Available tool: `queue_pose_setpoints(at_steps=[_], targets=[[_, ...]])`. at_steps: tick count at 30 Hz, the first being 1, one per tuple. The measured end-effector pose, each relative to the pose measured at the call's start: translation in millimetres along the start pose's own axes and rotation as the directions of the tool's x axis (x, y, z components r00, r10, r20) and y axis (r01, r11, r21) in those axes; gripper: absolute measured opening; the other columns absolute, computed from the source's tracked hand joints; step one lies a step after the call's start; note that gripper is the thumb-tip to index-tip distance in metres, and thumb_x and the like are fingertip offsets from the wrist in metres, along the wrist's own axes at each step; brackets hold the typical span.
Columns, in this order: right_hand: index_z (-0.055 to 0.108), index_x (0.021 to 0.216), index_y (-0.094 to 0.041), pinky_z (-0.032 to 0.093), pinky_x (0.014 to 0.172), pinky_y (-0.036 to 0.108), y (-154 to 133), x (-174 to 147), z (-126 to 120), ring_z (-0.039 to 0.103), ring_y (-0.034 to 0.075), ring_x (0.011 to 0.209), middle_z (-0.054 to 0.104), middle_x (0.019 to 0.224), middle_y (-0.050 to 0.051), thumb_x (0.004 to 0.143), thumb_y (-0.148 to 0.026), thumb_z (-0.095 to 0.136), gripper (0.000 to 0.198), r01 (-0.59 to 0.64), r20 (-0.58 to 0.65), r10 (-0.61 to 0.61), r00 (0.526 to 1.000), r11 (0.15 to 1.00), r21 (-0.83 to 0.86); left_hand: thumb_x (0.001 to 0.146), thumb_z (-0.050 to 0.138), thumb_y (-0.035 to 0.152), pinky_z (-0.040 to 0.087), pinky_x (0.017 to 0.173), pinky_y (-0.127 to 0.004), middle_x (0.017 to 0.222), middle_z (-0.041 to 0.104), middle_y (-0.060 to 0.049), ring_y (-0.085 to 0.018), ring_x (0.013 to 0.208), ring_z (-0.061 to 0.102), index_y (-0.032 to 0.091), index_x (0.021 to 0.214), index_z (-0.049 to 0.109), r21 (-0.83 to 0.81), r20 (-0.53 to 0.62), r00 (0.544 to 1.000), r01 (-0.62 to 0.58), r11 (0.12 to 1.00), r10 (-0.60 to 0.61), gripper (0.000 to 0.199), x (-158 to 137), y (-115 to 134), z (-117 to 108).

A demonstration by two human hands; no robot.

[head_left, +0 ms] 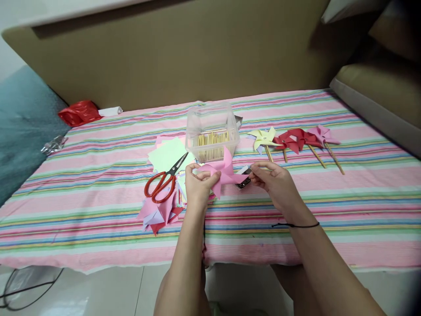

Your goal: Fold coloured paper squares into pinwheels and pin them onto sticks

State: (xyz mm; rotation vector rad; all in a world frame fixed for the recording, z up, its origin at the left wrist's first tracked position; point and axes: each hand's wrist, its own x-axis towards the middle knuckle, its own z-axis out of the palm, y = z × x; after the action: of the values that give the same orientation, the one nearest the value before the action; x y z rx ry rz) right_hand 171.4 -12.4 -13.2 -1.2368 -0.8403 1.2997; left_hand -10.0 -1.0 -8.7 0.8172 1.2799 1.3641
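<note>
My left hand (198, 188) pinches a pink paper pinwheel (226, 174) between thumb and fingers, its blades folded in toward the middle. To its right, my right hand (276, 184) has its thumb and fingertips pressed together beside a small box (244, 182) with dark bits in it. Anything between those right fingertips is too small to make out. Just behind the pinwheel stands a clear plastic container (210, 115) holding many thin wooden sticks (213, 139). Left of my left hand lie red-handled scissors (162, 184), blades pointing away, partly over pale green paper sheets (166, 154).
Several pinwheels on sticks lie at the right, among them a yellow one (264, 137) and a pink one (321, 134). Cut paper pieces (158, 213) lie front left. A red plastic bag (80, 113) sits back left. Striped cloth (98, 184) covers the surface, with a backrest behind.
</note>
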Motion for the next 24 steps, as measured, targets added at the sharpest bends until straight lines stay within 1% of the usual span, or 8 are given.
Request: queue_pose_setpoints(at_steps=[3, 5, 7, 9, 11, 14, 18, 24], targets=[[0.071, 0.076, -0.019, 0.052, 0.059, 0.026, 0, -1, 2, 0.063, 0.012, 0.059, 0.070, 0.066, 0.002, 0.068, -0.036, 0.077, 0.020, 0.085, -0.032, -0.084, 0.996, 0.996, 0.006, 0.056, 0.077, 0.020, 0.043, 0.049, -0.019, 0.055, 0.060, 0.009, -0.009, 0.042, 0.055, 0.024, 0.092, 0.033, 0.020, -0.004, 1.000, -0.019, 1.000, 0.019, 0.057, -1, 0, 1], [0.073, 0.079, -0.020, 0.054, 0.063, 0.028, 0, -3, 5, 0.066, 0.014, 0.064, 0.072, 0.070, 0.002, 0.069, -0.032, 0.078, 0.016, 0.146, -0.013, -0.146, 0.989, 0.989, 0.019, 0.057, 0.076, 0.019, 0.042, 0.049, -0.018, 0.054, 0.060, 0.009, -0.009, 0.043, 0.055, 0.024, 0.091, 0.032, 0.034, -0.007, 0.999, -0.037, 0.999, 0.037, 0.056, -2, -1, 3], [0.074, 0.080, -0.021, 0.055, 0.064, 0.029, -1, -5, 10, 0.067, 0.016, 0.067, 0.073, 0.071, 0.002, 0.068, -0.029, 0.078, 0.014, 0.200, 0.056, -0.200, 0.978, 0.980, 0.012, 0.058, 0.076, 0.019, 0.041, 0.047, -0.017, 0.055, 0.060, 0.009, -0.009, 0.043, 0.054, 0.024, 0.091, 0.031, 0.052, -0.005, 0.999, -0.042, 0.998, 0.042, 0.055, -4, -1, 5], [0.074, 0.078, -0.022, 0.054, 0.061, 0.029, 0, -8, 17, 0.067, 0.016, 0.066, 0.073, 0.071, 0.001, 0.069, -0.028, 0.077, 0.011, 0.244, 0.137, -0.238, 0.962, 0.969, -0.030, 0.058, 0.075, 0.019, 0.039, 0.044, -0.016, 0.056, 0.062, 0.009, -0.008, 0.041, 0.054, 0.024, 0.091, 0.030, 0.070, 0.010, 0.999, -0.034, 0.997, 0.033, 0.055, -6, 0, 7], [0.075, 0.076, -0.023, 0.052, 0.057, 0.028, 3, -9, 23, 0.065, 0.016, 0.065, 0.073, 0.072, 0.001, 0.070, -0.027, 0.076, 0.007, 0.289, 0.177, -0.270, 0.946, 0.953, -0.089, 0.059, 0.074, 0.020, 0.037, 0.042, -0.015, 0.057, 0.063, 0.008, -0.009, 0.040, 0.054, 0.024, 0.091, 0.030, 0.073, 0.036, 0.999, -0.027, 0.997, 0.025, 0.055, -8, 0, 9], [0.076, 0.076, -0.025, 0.048, 0.056, 0.028, 8, -10, 29, 0.062, 0.015, 0.066, 0.074, 0.077, 0.001, 0.071, -0.027, 0.074, 0.006, 0.365, 0.158, -0.338, 0.928, 0.910, -0.195, 0.058, 0.074, 0.020, 0.039, 0.044, -0.015, 0.057, 0.064, 0.007, -0.009, 0.042, 0.056, 0.024, 0.091, 0.029, 0.042, 0.073, 0.997, -0.025, 0.999, 0.022, 0.056, -10, 0, 11], [0.077, 0.080, -0.024, 0.045, 0.056, 0.029, 12, -11, 30, 0.057, 0.014, 0.062, 0.072, 0.074, 0.002, 0.076, -0.027, 0.071, 0.008, 0.429, 0.115, -0.416, 0.902, 0.838, -0.338, 0.057, 0.074, 0.020, 0.040, 0.045, -0.015, 0.056, 0.063, 0.008, -0.009, 0.042, 0.057, 0.024, 0.091, 0.028, 0.022, 0.085, 0.996, -0.023, 0.999, 0.021, 0.057, -10, 0, 12], [0.076, 0.081, -0.023, 0.046, 0.059, 0.028, 14, -15, 31, 0.056, 0.013, 0.061, 0.070, 0.072, 0.001, 0.078, -0.025, 0.070, 0.008, 0.486, 0.123, -0.479, 0.869, 0.779, -0.395, 0.057, 0.074, 0.018, 0.042, 0.046, -0.015, 0.058, 0.065, 0.007, -0.009, 0.044, 0.059, 0.024, 0.091, 0.029, 0.000, 0.071, 0.997, -0.027, 1.000, 0.027, 0.056, -9, 0, 11]])
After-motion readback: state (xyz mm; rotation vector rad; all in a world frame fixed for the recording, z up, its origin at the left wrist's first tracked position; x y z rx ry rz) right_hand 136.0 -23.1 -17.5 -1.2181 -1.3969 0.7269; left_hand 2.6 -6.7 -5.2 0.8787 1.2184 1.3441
